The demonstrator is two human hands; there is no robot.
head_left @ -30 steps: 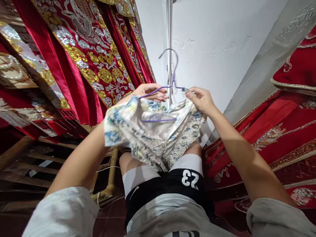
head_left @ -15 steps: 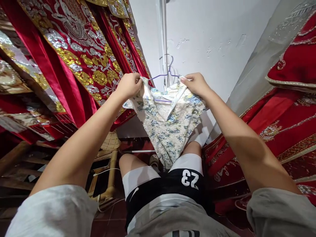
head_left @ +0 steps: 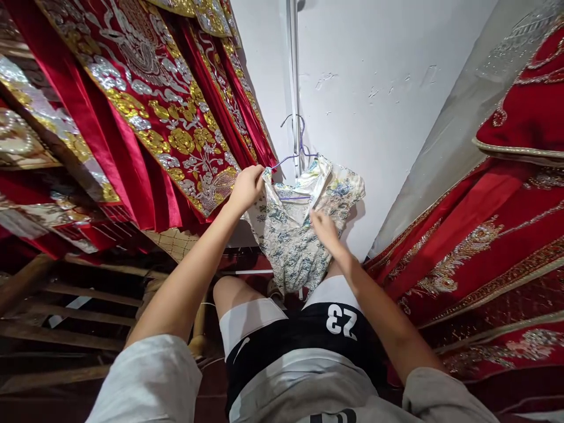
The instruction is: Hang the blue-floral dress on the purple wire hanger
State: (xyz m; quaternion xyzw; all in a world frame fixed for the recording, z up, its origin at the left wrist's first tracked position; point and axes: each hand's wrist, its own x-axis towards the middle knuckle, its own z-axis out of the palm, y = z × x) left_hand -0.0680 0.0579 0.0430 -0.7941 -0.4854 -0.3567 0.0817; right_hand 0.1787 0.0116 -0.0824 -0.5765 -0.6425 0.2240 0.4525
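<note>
A cream floral-print blouse (head_left: 291,247) with a V-neck hangs on a thin purple hanger (head_left: 302,141) in front of me. My left hand (head_left: 249,187) is closed around the blouse's shoulder, close to one end of the hanger. My right hand (head_left: 325,230) is at the neckline, fingers pinched on its edge low on the right side of the V. Past my right hand, the right shoulder and short sleeve spread out untouched. The hanger's hook overlaps a pale upright pole (head_left: 292,76); I cannot tell whether it is hooked on anything.
Red embroidered garments (head_left: 176,135) with gold and silver sequins hang on the left. More red beaded garments (head_left: 506,235) fill the right side. Behind the blouse is a white wall (head_left: 370,64). A wooden slatted frame (head_left: 83,317) stands at lower left, beside my legs.
My right hand has let go of the right shoulder and moved down to the neckline. The blouse and hanger are slightly lower, and my left hand still grips the left shoulder.
</note>
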